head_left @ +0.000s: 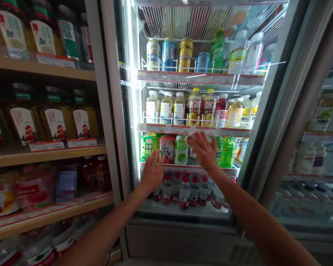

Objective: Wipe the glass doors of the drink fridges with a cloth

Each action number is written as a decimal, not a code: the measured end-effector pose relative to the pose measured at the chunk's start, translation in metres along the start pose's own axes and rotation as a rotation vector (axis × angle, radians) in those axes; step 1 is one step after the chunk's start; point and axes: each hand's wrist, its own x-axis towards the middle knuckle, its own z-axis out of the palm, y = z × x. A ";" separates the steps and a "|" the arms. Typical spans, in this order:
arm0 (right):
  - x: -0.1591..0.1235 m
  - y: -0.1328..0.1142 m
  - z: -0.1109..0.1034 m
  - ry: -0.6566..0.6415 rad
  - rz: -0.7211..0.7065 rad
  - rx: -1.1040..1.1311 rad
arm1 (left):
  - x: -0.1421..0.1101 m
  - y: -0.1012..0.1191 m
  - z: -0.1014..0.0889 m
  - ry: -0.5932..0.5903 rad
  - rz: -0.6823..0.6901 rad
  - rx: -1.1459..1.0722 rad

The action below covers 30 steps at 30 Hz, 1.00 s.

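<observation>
My right hand (205,149) is pressed over a pale, crumpled cloth (192,141) at the height of the cooler's price strip (166,128). Only the left edge of the cloth shows past the fingers. Lower and to the left, my left hand (153,173) has its fingers stretched out and holds nothing visible. Behind the hands are a red-labelled drink bottle (167,147) and green drink bottles (181,149). Faint reflections suggest a glass door in front of the shelves; whether either hand touches it, I cannot tell for sure.
Cans (169,55) and bottles fill the cooler's upper shelves, with red-capped water bottles (184,192) at the bottom. Wooden shelves (44,153) with large bottles stand at the left. A long door handle (299,99) and another cooler (319,136) are at the right.
</observation>
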 end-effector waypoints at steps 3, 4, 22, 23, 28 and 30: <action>-0.005 0.011 -0.008 0.058 0.184 -0.046 | 0.003 0.011 0.005 0.028 -0.018 -0.025; -0.015 0.012 -0.011 0.015 0.091 -0.044 | 0.004 0.016 0.007 0.021 0.003 -0.038; -0.078 0.100 -0.041 0.280 0.497 -0.168 | 0.026 0.056 0.023 0.008 0.168 -0.167; -0.068 0.091 -0.036 0.360 0.587 -0.157 | 0.027 0.057 0.023 0.003 0.162 -0.179; -0.036 0.028 -0.010 -0.055 0.068 0.036 | 0.033 0.070 0.012 0.074 0.067 -0.350; -0.026 0.036 -0.013 -0.079 0.019 0.034 | 0.036 0.071 0.004 0.114 0.062 -0.420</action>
